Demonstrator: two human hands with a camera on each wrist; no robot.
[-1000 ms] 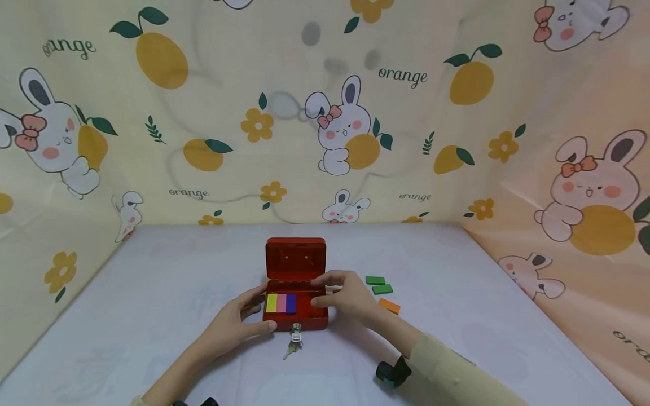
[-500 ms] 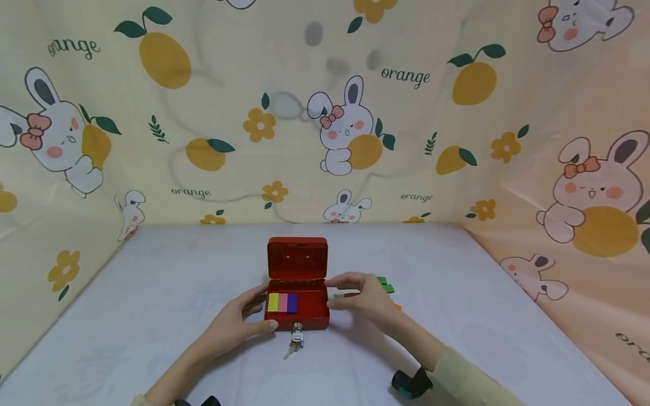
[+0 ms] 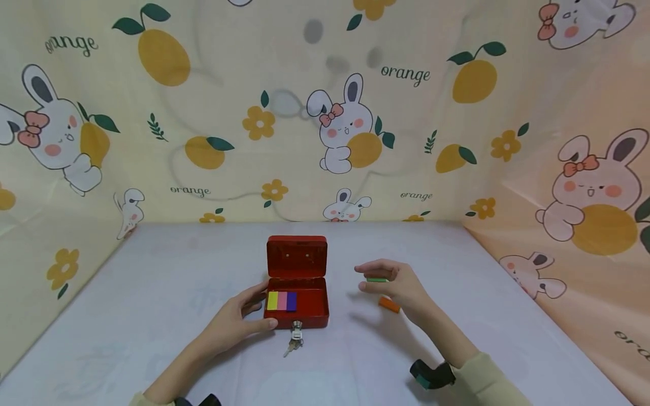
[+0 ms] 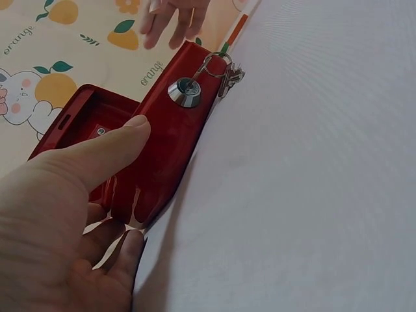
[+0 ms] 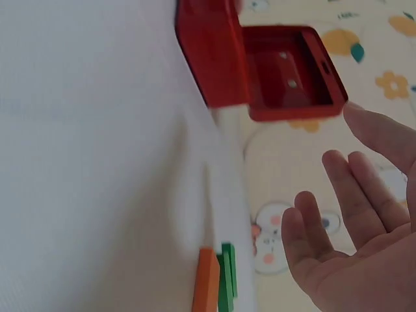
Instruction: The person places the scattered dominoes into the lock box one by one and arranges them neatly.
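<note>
A red metal box (image 3: pixel 312 323) stands with its lid (image 3: pixel 297 256) raised; yellow, pink and purple blocks (image 3: pixel 282 301) lie side by side in its left part. The left hand (image 3: pixel 231 327) grips the box's left side, thumb at the front corner, as the left wrist view (image 4: pixel 78 175) also shows. Over the table right of the box, the right hand (image 3: pixel 398 285) hovers with parted fingers and holds nothing. Below it lie an orange block (image 3: pixel 389 305) and a green block (image 3: pixel 377 279); in the right wrist view two green blocks (image 5: pixel 225 276) sit beside the orange one (image 5: pixel 206 279).
Keys (image 3: pixel 294 343) hang from the lock on the box's front. The white table (image 3: pixel 203 265) meets a printed cloth backdrop (image 3: pixel 228 101) at the rear and sides. Black straps (image 3: pixel 431 374) are on the wrists.
The right hand has moved from inside the box, past its right edge, out to the right above the loose blocks. The left hand keeps its place on the box.
</note>
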